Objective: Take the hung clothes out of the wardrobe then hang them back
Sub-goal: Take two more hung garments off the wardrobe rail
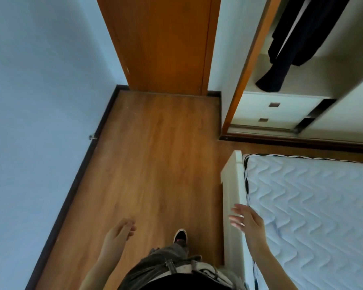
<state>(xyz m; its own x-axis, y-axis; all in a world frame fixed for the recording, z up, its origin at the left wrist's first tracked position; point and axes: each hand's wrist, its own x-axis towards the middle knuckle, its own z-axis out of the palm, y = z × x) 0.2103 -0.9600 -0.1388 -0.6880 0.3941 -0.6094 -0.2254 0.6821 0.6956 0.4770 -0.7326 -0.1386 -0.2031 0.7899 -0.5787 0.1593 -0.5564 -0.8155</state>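
At the upper right of the head view, the wardrobe (243,80) stands with its pale sliding door (352,105) pushed to the right, exposing the hanging bay. The dark clothes (308,38) hang inside this bay. Their lower ends reach down to just above the two white drawers (277,110). The rail and hangers lie outside the view, so the method of suspension cannot be confirmed.

The person stands on the wooden floor (155,164), well apart from the wardrobe. One shoe (180,235) is placed forward.

Hand condition:
- Left hand (118,230): low over the floor, fingers loosely curled, holding nothing.
- Right hand (249,222): raised near the white bed frame (233,195), fingers spread and apart, holding nothing. Contact with the frame cannot be determined.

Assessment: neither hand has reached the clothes, so the removal step is judged not yet begun. Both hands are free, which suits lifting a garment off the rail with one hand while the other supports the fabric. The bare mattress (312,206) lies just beside the wardrobe opening and would probably serve as a lay-down surface. The open door gives unobstructed access to the bay.
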